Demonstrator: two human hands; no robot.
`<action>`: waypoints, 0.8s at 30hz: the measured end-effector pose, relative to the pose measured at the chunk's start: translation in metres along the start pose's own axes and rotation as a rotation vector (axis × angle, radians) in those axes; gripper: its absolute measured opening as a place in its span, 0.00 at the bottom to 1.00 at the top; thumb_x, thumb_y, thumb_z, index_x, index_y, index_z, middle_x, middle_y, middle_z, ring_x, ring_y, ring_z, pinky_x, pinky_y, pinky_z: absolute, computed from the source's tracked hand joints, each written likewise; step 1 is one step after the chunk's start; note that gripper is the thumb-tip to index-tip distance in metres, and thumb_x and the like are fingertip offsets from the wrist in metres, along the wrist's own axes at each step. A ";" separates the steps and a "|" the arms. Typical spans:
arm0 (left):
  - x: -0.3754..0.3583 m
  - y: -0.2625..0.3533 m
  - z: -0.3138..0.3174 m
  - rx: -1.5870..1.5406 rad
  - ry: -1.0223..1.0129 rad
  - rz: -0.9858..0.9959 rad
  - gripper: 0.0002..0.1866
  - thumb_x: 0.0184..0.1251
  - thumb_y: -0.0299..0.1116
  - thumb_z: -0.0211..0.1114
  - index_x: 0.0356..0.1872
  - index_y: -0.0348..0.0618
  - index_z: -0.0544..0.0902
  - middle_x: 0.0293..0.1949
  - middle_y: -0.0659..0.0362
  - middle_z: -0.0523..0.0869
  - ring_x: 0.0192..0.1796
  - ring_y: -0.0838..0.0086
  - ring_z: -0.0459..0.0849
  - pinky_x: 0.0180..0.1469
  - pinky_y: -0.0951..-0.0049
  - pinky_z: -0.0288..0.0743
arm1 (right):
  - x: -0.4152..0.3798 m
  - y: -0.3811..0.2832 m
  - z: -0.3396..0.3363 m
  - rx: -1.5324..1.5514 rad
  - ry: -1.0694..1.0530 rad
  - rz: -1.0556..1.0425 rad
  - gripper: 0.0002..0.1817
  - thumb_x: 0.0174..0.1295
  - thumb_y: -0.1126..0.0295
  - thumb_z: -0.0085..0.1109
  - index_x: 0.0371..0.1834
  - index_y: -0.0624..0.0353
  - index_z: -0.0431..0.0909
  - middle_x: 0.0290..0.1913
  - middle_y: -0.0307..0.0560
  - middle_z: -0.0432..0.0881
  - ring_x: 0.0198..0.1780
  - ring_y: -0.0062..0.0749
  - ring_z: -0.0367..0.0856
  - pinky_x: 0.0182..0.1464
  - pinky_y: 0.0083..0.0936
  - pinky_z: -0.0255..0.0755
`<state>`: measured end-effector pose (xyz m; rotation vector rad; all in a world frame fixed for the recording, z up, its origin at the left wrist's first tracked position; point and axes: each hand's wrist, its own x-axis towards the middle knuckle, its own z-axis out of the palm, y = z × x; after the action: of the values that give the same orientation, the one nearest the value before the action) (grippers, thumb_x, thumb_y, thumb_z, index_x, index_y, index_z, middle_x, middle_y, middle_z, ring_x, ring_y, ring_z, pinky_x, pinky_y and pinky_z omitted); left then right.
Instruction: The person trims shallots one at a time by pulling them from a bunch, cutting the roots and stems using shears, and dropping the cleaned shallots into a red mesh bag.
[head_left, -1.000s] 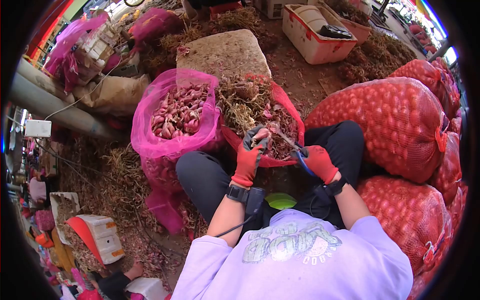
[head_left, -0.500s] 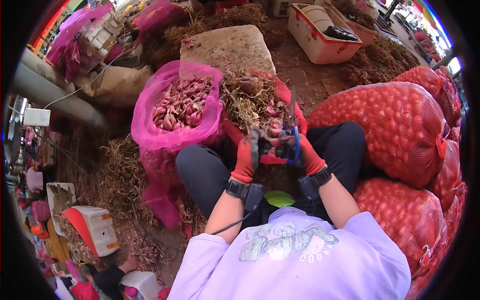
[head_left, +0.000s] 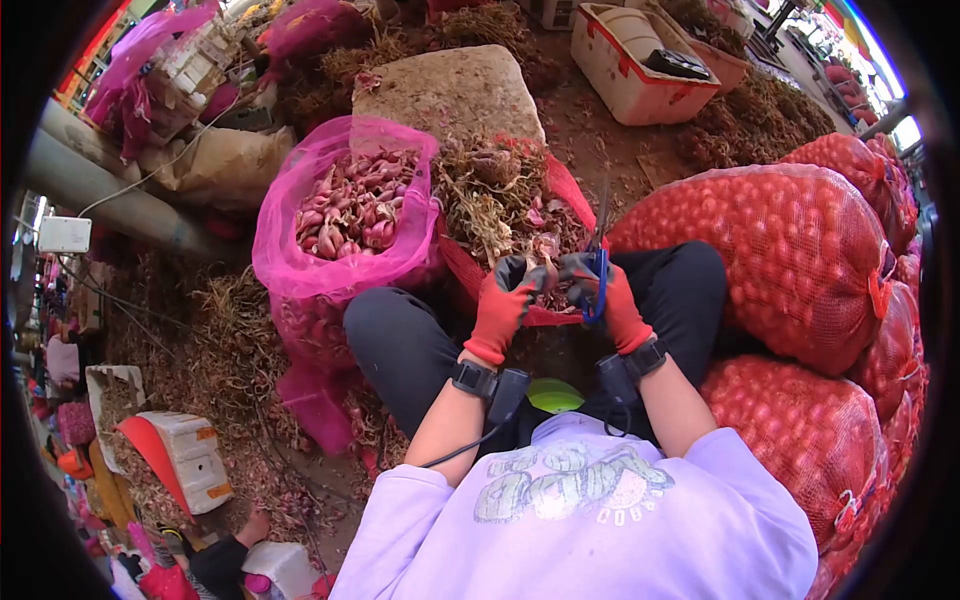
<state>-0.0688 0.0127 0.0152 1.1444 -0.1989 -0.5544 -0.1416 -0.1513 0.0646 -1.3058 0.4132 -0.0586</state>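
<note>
My left hand, in a red glove with grey fingers, is closed around a shallot with a pale, dry top. Close to its right, my gloved right hand grips scissors by their blue handles, blades pointing up and away from me. Both hands are over the near edge of an open red mesh bag, which holds dry stalks and shallots. To the left stands an open pink mesh bag with loose pink shallots inside.
Full red mesh sacks are stacked at my right. A pale, dirty slab lies beyond the bags, with a white foam box farther right. Dry stalks litter the floor at left. Something green shows between my legs.
My hands have drawn slightly apart, and my left fingers have curled in around the shallot. The scissors stay in my right hand. The whole view has shifted a little.
</note>
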 end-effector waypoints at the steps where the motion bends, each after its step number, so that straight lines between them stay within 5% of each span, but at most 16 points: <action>1: -0.001 -0.007 -0.001 0.041 0.002 0.054 0.08 0.69 0.27 0.58 0.46 0.38 0.79 0.38 0.63 0.83 0.38 0.81 0.80 0.41 0.80 0.75 | -0.001 -0.003 0.002 0.007 -0.044 -0.020 0.13 0.65 0.63 0.57 0.43 0.63 0.78 0.32 0.38 0.81 0.29 0.17 0.78 0.31 0.14 0.71; 6: -0.007 0.018 0.009 0.143 -0.074 0.082 0.12 0.70 0.29 0.57 0.52 0.37 0.76 0.39 0.64 0.81 0.38 0.83 0.78 0.41 0.81 0.74 | 0.012 -0.002 -0.001 0.240 -0.246 -0.049 0.13 0.61 0.68 0.60 0.45 0.65 0.78 0.34 0.42 0.81 0.34 0.22 0.79 0.39 0.18 0.73; 10: -0.009 0.031 0.006 -0.165 -0.105 -0.164 0.15 0.71 0.31 0.56 0.56 0.36 0.75 0.43 0.61 0.80 0.41 0.82 0.78 0.43 0.80 0.75 | 0.002 -0.015 0.013 0.304 -0.198 -0.034 0.13 0.62 0.68 0.59 0.45 0.66 0.77 0.33 0.44 0.81 0.33 0.24 0.80 0.37 0.17 0.74; 13: -0.005 0.020 0.004 -0.106 -0.141 -0.265 0.16 0.70 0.30 0.57 0.56 0.36 0.74 0.44 0.61 0.80 0.43 0.81 0.79 0.44 0.78 0.75 | 0.005 -0.005 0.007 0.288 -0.103 0.041 0.13 0.63 0.67 0.59 0.43 0.67 0.77 0.31 0.45 0.82 0.32 0.25 0.81 0.34 0.17 0.75; 16: -0.003 0.008 0.016 -0.201 0.082 0.019 0.16 0.67 0.31 0.62 0.53 0.35 0.76 0.41 0.61 0.81 0.41 0.81 0.79 0.42 0.78 0.75 | 0.008 -0.005 0.004 0.270 -0.093 0.052 0.12 0.62 0.68 0.59 0.43 0.66 0.77 0.31 0.44 0.82 0.31 0.25 0.81 0.32 0.17 0.75; 20: -0.020 0.038 0.026 0.756 0.116 0.409 0.11 0.57 0.31 0.70 0.40 0.39 0.81 0.33 0.58 0.82 0.37 0.74 0.83 0.37 0.74 0.75 | 0.017 0.002 0.009 0.271 0.030 -0.042 0.10 0.63 0.67 0.58 0.41 0.63 0.76 0.30 0.41 0.80 0.30 0.23 0.80 0.31 0.19 0.76; 23: -0.021 0.027 0.026 1.050 0.117 0.385 0.08 0.55 0.27 0.70 0.35 0.40 0.82 0.31 0.56 0.81 0.34 0.67 0.82 0.36 0.72 0.74 | 0.013 -0.001 0.026 0.286 0.065 -0.049 0.09 0.63 0.67 0.58 0.39 0.61 0.75 0.29 0.39 0.79 0.30 0.22 0.80 0.30 0.19 0.77; 24: -0.017 0.021 0.022 0.993 0.111 0.515 0.07 0.54 0.28 0.70 0.33 0.40 0.82 0.30 0.55 0.79 0.30 0.64 0.79 0.34 0.71 0.73 | 0.012 -0.001 0.030 0.295 0.070 -0.043 0.09 0.63 0.67 0.58 0.39 0.61 0.75 0.30 0.39 0.79 0.30 0.22 0.80 0.30 0.19 0.76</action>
<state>-0.0863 0.0094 0.0454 1.9859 -0.6992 0.1174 -0.1203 -0.1270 0.0689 -1.0234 0.4187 -0.1953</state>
